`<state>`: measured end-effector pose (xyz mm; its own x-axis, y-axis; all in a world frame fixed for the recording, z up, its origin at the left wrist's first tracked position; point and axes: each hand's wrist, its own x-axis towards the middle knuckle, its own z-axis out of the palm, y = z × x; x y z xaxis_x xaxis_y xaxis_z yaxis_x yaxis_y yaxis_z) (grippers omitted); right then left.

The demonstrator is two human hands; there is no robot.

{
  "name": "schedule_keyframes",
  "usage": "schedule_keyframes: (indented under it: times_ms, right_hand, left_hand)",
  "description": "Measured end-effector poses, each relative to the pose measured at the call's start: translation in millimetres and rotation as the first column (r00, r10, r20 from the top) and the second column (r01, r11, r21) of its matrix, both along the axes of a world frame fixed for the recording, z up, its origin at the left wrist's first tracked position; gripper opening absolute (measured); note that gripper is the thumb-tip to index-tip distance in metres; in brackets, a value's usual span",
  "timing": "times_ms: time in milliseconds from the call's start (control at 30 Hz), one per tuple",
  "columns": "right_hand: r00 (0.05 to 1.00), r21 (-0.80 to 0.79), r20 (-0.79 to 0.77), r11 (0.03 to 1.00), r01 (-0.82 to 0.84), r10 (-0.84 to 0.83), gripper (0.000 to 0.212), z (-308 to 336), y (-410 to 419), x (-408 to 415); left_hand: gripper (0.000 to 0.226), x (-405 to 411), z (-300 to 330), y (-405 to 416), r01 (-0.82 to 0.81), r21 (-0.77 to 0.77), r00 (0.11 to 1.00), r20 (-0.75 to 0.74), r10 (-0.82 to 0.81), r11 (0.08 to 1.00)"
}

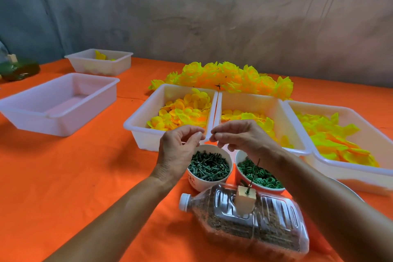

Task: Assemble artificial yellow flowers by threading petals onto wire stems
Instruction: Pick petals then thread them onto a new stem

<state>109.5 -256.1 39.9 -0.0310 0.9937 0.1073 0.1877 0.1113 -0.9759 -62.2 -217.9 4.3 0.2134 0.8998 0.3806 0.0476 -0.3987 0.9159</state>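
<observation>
Above the paper cup of dark green pegs [209,168], the left hand [178,151] and right hand [240,137] meet fingertip to fingertip, the right pinching what seems a small green piece [213,133], the left's pinch apparently empty, while the thin upright wire stem [253,176] stands directly below in its wooden block [244,200].

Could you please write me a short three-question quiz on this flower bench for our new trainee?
1. True or false: the wire stem stands in a wooden block on the bottle.
2. Which cup is nearer the left hand? A) cup of green pegs B) cup of green rings
3. Fill in: the finished flowers lie ____ the petal trays.

Key: 1 true; 2 A; 3 behind.
</observation>
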Motion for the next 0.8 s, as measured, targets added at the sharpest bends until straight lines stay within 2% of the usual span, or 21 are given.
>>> schedule_keyframes:
  times_ms: [133,367,500,800]
  right_hand:
    - [0.978,-0.057,-0.205,0.998,0.032,-0.043,0.018,10.9,-11.8,6.9]
    - [0.855,-0.129,-0.496,0.987,0.099,-0.151,0.006,20.2,-42.8,23.3]
    - [0.812,-0.153,-0.552,0.98,0.124,-0.189,0.006,26.0,-63.9,29.1]
    - [0.738,-0.216,-0.629,0.967,0.134,-0.243,0.007,21.5,-89.5,17.1]
  left_hand:
    - [0.024,9.2,15.1,-10.5,0.057,0.028,0.997,0.049,-0.058,0.998]
    - [0.019,22.4,31.7,-38.4,0.172,0.092,0.979,0.098,-0.181,0.981]
    - [0.008,25.3,35.8,-57.3,0.244,0.083,0.959,0.129,-0.253,0.966]
    - [0.031,17.2,24.5,-77.8,0.281,0.046,0.949,0.132,-0.285,0.958]
